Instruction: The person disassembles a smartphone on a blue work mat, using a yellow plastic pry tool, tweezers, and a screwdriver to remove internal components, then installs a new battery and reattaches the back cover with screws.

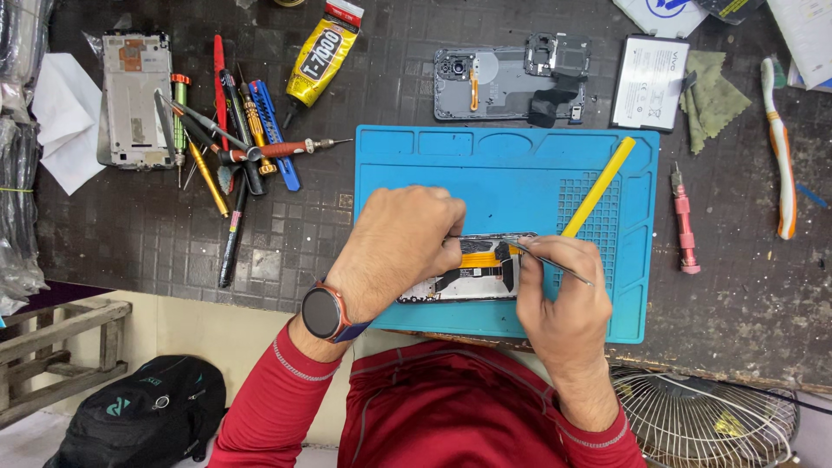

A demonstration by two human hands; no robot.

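On the blue mat, the left hand presses the thin, breakable phone by its edges while the right hand pinches tweezers.

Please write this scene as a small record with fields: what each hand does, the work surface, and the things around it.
left hand: left hand presses on the opened phone
right hand: right hand grips tweezers, tips at the orange flex cable
surface: blue mat on a dark table
on mat: yellow stick
beyond mat: glue tube, tool pile, grey back cover, battery, toothbrush, pink screwdriver
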